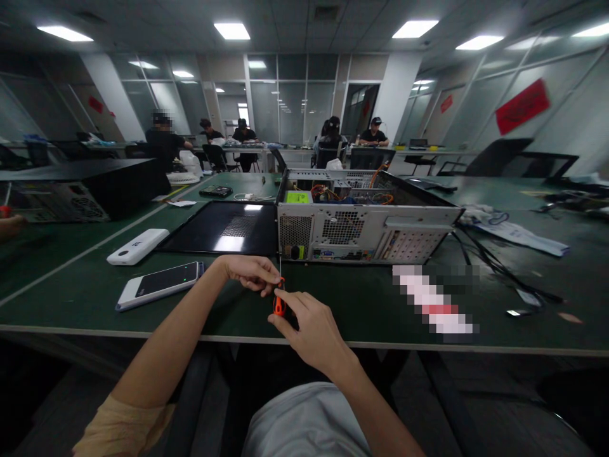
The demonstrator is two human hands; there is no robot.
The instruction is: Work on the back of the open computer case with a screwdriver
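An orange-handled screwdriver (pixel 279 307) stands between my two hands, its thin shaft pointing away from me at the lower left corner of the computer case (pixel 419 219). My right hand (pixel 314 325) grips the handle between thumb and fingers. Closed beside the shaft, my left hand (pixel 250 273) has its fingertips where the shaft meets the handle. The case lies on its side with its rear panel facing me. Its top is uncovered, showing wires and a yellow-green labelled part (pixel 297 197). Whether the screwdriver tip sits in a screw is too small to tell.
A black side panel (pixel 223 222) lies left of the case. Nearer are a white power bank (pixel 137 246) and a phone-like device (pixel 164 284). Black cables (pixel 514 279) and white gloves (pixel 518 233) lie right. Another person's hand (pixel 12 225) works at a second case (pixel 95 190) far left.
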